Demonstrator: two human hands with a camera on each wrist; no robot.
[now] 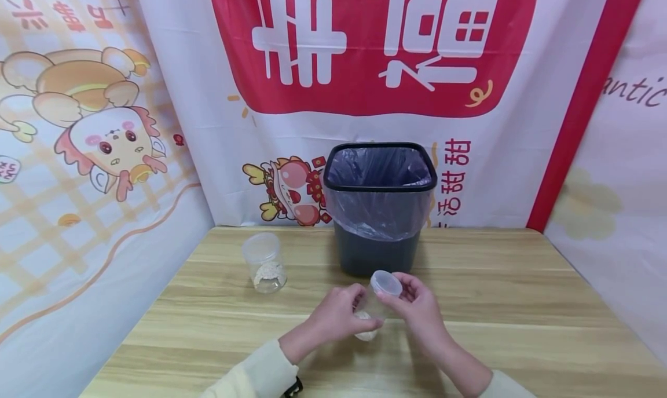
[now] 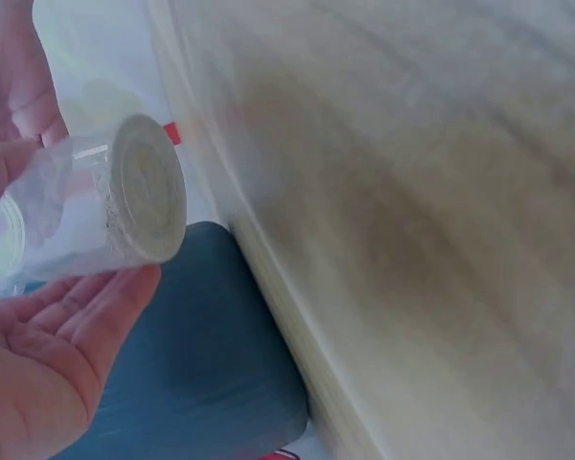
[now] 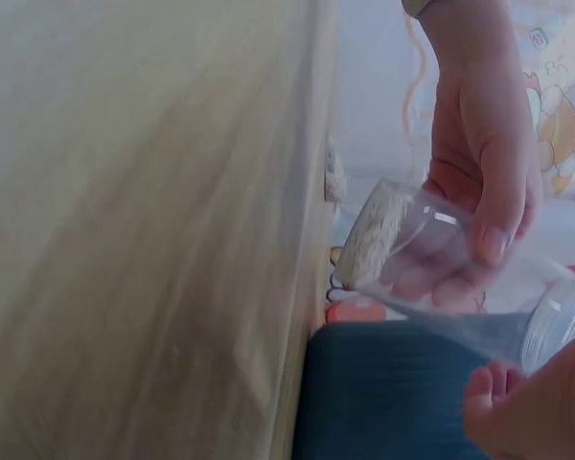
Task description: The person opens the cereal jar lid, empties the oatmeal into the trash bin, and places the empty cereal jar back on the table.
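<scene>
My left hand [image 1: 339, 314] grips a clear plastic jar [image 3: 450, 244] by its side, off the table and tilted. A layer of pale, grainy stuff [image 3: 374, 235] lies at the jar's bottom end. At the mouth end sits a translucent round lid [image 1: 386, 283], which my right hand [image 1: 419, 308] pinches by the rim. Whether the lid is fastened cannot be told. Thumb and fingers [image 2: 105, 311] of the left hand lie on either side of the jar in the left wrist view.
A second clear jar [image 1: 264, 265] with similar pale contents and a lid stands at the table's left. Behind my hands is a dark bin [image 1: 377, 250] lined with a thin plastic bag. Printed cloths [image 1: 177, 97] hang around the wooden table [image 1: 500, 305].
</scene>
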